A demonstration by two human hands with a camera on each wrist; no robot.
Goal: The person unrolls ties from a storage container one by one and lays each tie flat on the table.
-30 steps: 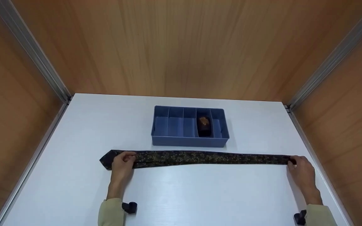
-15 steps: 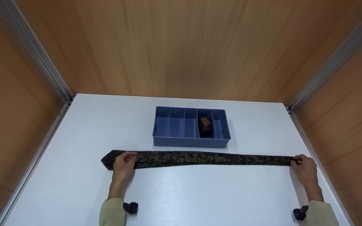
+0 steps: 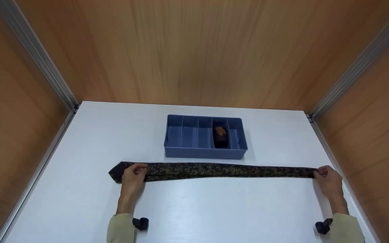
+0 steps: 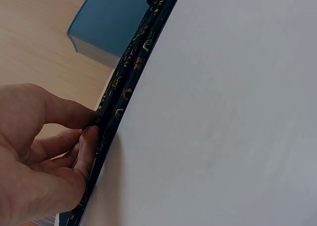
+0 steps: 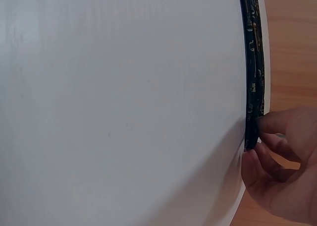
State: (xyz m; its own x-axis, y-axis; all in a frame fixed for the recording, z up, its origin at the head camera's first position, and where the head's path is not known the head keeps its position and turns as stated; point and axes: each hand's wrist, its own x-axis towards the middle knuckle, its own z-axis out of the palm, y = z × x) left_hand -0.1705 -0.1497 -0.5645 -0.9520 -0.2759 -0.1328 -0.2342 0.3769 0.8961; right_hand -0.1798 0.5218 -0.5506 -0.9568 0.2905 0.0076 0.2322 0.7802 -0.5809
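Note:
A dark necktie (image 3: 214, 169) with a small gold pattern lies stretched from left to right across the white table, its pointed dark end (image 3: 116, 172) at the left. Near that point my left hand (image 3: 132, 179) pinches the tie's layers between thumb and fingers. At the far right, my right hand (image 3: 329, 182) pinches the other end between thumb and fingertips. The left wrist view has the tie (image 4: 126, 84) running up from the left hand (image 4: 39, 151). In the right wrist view, the tie's end (image 5: 251, 132) is partly hidden by the right hand (image 5: 287, 161).
Behind the tie stands a blue divided box (image 3: 204, 153). One of its compartments holds a dark rolled item (image 3: 220, 138) with a brown-gold patch. White tabletop (image 3: 228, 209) stretches in front of the tie. Wooden panels (image 3: 194, 50) enclose the back and both sides.
My right hand has shifted slightly to the right at its end of the necktie, and its fingers have drawn closer together. My left hand keeps its place on the tie.

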